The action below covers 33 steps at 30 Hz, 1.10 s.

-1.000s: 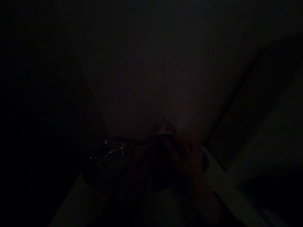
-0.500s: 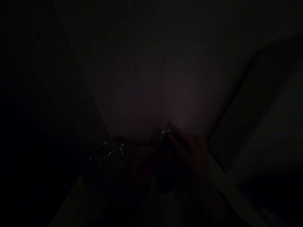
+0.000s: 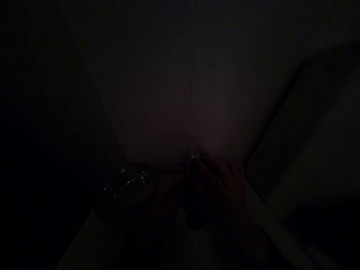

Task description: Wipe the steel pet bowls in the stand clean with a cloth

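Observation:
The view is very dark. My right hand (image 3: 227, 183) shows faintly right of the middle, its fingers bent around something dark that I cannot make out. A small pale tip (image 3: 198, 151) juts up past its fingers, with a tiny glint beside it. My left hand (image 3: 168, 197) is a dim reddish shape to the left; its fingers are lost in shadow. Between and below the hands is a dark rounded shape (image 3: 195, 215) of unclear kind. Left of my left hand stands a shiny round dish (image 3: 153, 182), its rim catching thin highlights.
A pale wall or panel (image 3: 157, 105) with a thin vertical seam rises behind the hands. At the right, a dark slanted edge (image 3: 277, 112) borders another surface. Part of a paler surface (image 3: 81, 236) shows at the lower left.
The glow on the panel has dimmed. The view has shifted slightly, so the dish and my hands sit a little further left. The glint by my right fingers is smaller.

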### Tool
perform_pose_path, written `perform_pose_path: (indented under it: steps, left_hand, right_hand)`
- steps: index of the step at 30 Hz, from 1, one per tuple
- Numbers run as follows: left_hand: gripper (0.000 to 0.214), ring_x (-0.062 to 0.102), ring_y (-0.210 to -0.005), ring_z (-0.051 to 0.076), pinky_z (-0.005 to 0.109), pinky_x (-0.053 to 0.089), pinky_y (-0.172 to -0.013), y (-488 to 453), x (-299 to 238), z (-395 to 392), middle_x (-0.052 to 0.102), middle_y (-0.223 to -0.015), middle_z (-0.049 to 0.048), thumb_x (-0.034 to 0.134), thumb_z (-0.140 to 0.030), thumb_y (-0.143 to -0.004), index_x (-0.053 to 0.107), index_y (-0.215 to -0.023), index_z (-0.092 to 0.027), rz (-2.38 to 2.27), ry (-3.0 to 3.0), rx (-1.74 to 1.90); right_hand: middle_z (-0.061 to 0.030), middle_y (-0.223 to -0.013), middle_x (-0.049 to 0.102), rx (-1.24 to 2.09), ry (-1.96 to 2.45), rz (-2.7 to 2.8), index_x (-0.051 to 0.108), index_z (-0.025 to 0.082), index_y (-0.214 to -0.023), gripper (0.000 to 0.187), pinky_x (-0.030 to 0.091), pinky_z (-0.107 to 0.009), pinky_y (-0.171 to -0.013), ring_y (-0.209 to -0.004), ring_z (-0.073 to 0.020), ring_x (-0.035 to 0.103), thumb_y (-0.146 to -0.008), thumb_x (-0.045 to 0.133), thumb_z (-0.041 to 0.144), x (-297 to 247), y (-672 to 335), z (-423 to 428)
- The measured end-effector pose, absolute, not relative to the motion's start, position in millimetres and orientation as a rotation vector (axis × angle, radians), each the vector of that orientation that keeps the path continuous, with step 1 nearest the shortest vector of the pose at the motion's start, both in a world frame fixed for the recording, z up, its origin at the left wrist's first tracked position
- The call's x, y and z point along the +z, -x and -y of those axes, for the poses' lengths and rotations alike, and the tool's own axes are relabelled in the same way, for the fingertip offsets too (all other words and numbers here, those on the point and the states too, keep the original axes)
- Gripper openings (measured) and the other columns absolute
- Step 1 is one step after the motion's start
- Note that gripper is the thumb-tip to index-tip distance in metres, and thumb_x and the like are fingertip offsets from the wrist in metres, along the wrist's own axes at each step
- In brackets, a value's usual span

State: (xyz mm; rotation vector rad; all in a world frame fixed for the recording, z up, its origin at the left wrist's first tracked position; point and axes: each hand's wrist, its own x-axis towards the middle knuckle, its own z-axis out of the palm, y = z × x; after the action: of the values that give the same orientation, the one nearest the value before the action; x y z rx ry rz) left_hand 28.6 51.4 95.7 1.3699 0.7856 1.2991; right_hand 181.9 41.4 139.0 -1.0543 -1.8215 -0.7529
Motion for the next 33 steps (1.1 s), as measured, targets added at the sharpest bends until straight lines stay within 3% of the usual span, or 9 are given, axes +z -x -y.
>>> perform_pose_path:
  steps: [7,14,18,33]
  left_hand:
    - [0.033,0.061,-0.11,0.029,0.039,0.051,-0.092,-26,94,-47,0.072,-0.105,0.0063,0.065,-0.035,-0.08,0.071,-0.109,-0.02,-0.805,-1.337,1.264]
    - [0.03,0.064,-0.105,0.027,0.037,0.051,-0.091,-28,97,-50,0.071,-0.108,0.0069,0.062,-0.035,-0.083,0.072,-0.107,-0.021,-0.837,-1.312,1.287]
    - [0.027,0.067,-0.094,0.026,0.034,0.054,-0.083,-27,96,-49,0.073,-0.1,0.0074,0.063,-0.034,-0.082,0.073,-0.102,-0.02,-0.81,-1.322,1.256]
    - [0.033,0.067,-0.096,0.027,0.034,0.055,-0.081,-23,94,-53,0.073,-0.099,0.0077,0.065,-0.04,-0.079,0.072,-0.104,-0.02,-0.848,-1.327,1.306]
  right_hand:
    - [-0.0089,-0.098,0.066,-0.633,1.127,1.793,0.062,0.016,-0.11,0.025,0.043,-0.041,-0.074,-0.086,-0.0228,0.055,-0.092,0.045,0.021,140,-194,-50]
    - [-0.0106,-0.104,0.066,-0.695,1.051,1.878,0.062,0.014,-0.112,0.028,0.042,-0.042,-0.073,-0.089,-0.0247,0.054,-0.088,0.05,0.02,140,-183,-41]
    - [-0.0098,-0.103,0.066,-0.643,1.078,1.848,0.063,0.015,-0.11,0.026,0.042,-0.041,-0.073,-0.088,-0.0237,0.055,-0.088,0.049,0.018,141,-187,-45]
    - [-0.0094,-0.104,0.067,-0.688,1.037,1.851,0.063,0.015,-0.111,0.026,0.042,-0.04,-0.074,-0.09,-0.0232,0.054,-0.088,0.05,0.018,139,-180,-40]
